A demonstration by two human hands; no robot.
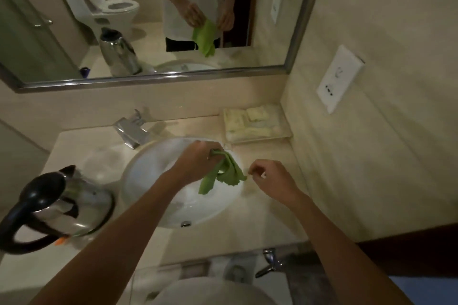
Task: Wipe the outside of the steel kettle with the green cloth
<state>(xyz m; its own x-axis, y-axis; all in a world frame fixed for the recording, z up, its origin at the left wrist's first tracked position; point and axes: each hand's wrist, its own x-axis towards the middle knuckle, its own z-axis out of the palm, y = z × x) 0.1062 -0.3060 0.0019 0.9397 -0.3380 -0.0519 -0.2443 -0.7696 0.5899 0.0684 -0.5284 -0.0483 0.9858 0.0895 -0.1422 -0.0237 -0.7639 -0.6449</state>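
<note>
The steel kettle (81,205) with a black handle and lid stands upright on the counter at the left, beside the basin. My left hand (198,161) is raised over the basin, shut on one end of the green cloth (223,176), which hangs down in loose folds. My right hand (270,176) is just right of the cloth, thumb and forefinger pinched near its free corner; whether they touch it is unclear. Both hands are well to the right of the kettle.
A white round basin (148,195) is set in the beige counter, with a chrome tap (131,131) behind it. A tray of folded towels (255,124) sits at the back right corner. A mirror (148,20) covers the wall; a wall socket (339,77) is on the right.
</note>
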